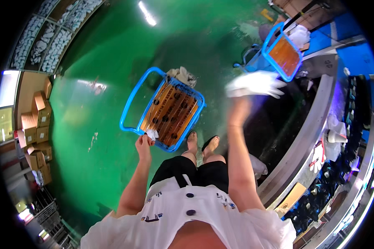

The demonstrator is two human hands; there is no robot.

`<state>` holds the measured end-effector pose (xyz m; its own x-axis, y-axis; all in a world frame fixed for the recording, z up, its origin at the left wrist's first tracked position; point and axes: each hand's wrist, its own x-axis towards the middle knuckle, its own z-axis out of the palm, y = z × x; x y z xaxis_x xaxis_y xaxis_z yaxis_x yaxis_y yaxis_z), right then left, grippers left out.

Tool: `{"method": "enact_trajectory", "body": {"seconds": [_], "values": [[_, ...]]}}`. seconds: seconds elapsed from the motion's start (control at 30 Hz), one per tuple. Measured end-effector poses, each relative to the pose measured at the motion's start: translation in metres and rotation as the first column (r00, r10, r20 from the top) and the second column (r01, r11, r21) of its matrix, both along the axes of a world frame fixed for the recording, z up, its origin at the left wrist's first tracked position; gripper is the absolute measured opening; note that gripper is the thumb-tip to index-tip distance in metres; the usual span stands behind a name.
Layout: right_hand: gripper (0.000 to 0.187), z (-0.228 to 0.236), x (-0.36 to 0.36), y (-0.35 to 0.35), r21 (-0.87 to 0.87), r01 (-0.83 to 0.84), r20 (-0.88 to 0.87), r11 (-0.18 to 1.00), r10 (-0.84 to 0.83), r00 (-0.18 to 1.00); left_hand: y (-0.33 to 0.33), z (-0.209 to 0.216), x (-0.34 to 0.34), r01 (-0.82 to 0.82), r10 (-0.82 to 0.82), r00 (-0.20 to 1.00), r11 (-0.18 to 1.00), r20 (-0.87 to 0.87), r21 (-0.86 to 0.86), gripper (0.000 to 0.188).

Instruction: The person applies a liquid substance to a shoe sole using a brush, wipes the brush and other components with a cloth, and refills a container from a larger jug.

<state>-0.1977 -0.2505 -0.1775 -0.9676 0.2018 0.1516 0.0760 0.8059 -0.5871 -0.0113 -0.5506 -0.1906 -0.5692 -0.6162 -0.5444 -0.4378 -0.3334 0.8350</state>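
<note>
My right hand (240,108) is raised on the right side, closed on a white glove (257,84). The glove is smeared by motion, its fingers pointing right, and it hides my fingertips. Lower on the left, my left hand (143,146) is closed, fingers pinched, by the near left corner of a blue-framed chair (129,99) with a brown slatted wooden seat. A small white piece (152,134), perhaps cloth, shows at those fingertips over the seat. A crumpled pale cloth (181,76) lies at the chair's far edge.
On my right runs a metal-edged workbench (293,143) with dark items, a white cone (335,137) and gloves (317,157). Another blue chair (283,52) stands at the far right. Cardboard boxes (39,114) are stacked left, below shelves (56,35) full of pale bundles.
</note>
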Motion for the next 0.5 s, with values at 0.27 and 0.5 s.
{"method": "enact_trajectory", "body": {"seconds": [0.27,0.5], "values": [[0.012,-0.097,-0.021,0.04,-0.431,0.055,0.326,0.901,0.099,0.94,-0.008,-0.004,-0.008,0.053,0.045,0.98,0.882,-0.196,0.469,0.016],[0.024,0.074,-0.089,0.084,-0.342,0.143,-0.657,0.929,-0.345,0.67,-0.007,-0.007,-0.028,0.036,0.206,0.944,0.714,-0.259,0.699,0.042]]}}
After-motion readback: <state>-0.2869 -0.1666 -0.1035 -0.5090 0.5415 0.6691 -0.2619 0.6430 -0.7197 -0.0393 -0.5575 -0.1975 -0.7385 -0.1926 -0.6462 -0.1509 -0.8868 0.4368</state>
